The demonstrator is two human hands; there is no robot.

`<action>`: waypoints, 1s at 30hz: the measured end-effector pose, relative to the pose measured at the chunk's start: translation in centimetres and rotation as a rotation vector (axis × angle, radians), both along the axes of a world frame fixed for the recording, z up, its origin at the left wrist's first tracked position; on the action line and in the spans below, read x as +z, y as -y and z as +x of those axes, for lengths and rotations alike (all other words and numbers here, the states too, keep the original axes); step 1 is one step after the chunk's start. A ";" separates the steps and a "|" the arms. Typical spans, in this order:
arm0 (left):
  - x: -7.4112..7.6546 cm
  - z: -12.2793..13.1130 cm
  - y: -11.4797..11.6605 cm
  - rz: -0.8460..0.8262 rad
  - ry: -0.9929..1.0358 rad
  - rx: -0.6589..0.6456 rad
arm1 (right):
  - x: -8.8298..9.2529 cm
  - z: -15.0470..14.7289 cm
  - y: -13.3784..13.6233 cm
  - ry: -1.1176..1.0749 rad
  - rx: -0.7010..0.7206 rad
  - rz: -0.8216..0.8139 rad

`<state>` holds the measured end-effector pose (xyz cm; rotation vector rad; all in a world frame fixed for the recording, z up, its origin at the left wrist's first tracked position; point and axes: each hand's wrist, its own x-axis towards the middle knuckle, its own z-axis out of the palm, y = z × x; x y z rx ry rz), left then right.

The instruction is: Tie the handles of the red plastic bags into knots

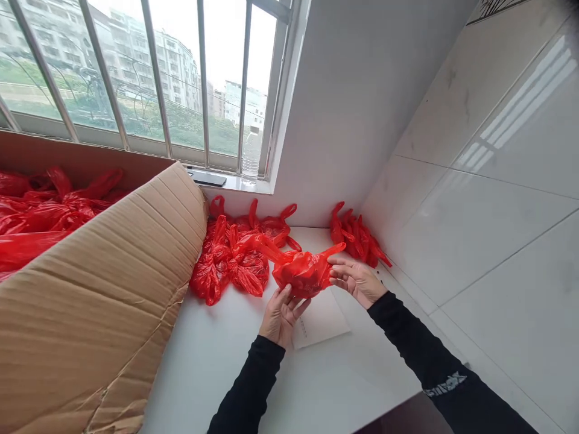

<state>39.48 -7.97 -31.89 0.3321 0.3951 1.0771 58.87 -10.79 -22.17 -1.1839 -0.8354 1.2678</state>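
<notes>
Between my two hands, above the white table, is a tied red plastic bag with something lumpy inside that I cannot make out. My left hand supports it from below, thumb on the near side and fingers beneath. At its right side, my right hand grips the bag's edge between thumb and fingers. Under the bag lies a white paper pad, partly covered by my left hand. More knotted red bags sit in a bunch just behind and left of the held one.
A large cardboard box holding red bags stands at the left. Another red bag cluster rests in the back right corner by the tiled wall. A clear bottle and a dark phone are on the sill of the barred window.
</notes>
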 end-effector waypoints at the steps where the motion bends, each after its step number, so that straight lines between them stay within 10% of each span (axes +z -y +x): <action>1: -0.2 0.1 0.0 0.000 -0.026 0.009 | -0.7 0.3 0.2 0.000 -0.015 -0.018; 17: 0.9 -0.5 2.3 0.227 -0.286 0.074 | -6.0 0.3 2.4 0.060 0.008 -0.110; 30: 2.7 1.0 2.8 0.216 -0.350 0.067 | -6.9 0.6 1.5 -0.062 0.138 -0.040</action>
